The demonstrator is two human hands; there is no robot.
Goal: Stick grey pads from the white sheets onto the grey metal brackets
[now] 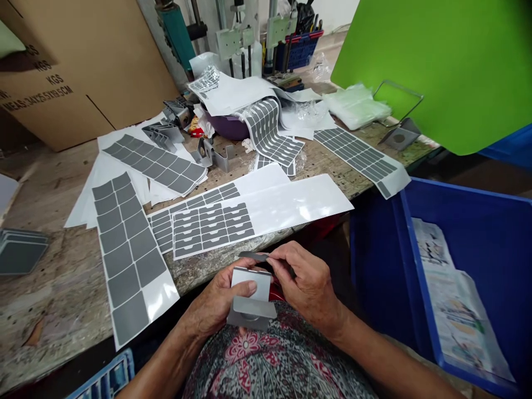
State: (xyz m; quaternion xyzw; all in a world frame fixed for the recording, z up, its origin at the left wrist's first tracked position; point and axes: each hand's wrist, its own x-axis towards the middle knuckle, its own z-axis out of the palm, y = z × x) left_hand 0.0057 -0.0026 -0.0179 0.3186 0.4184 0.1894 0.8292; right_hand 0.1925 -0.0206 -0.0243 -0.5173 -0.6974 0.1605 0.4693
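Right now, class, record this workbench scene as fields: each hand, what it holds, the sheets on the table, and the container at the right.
Left hand: grips a grey folded sheet-metal bracket, thumb across its front.
Right hand: pinches a thin grey adhesive strip just above the bracket's top edge.
Nearest sheet: white backing sheet of small notched grey stickers, its right part bare.
Table: worn wooden tabletop; a sheet of large grey stickers lies on it.
Right side: blue plastic crate holding printed paper.
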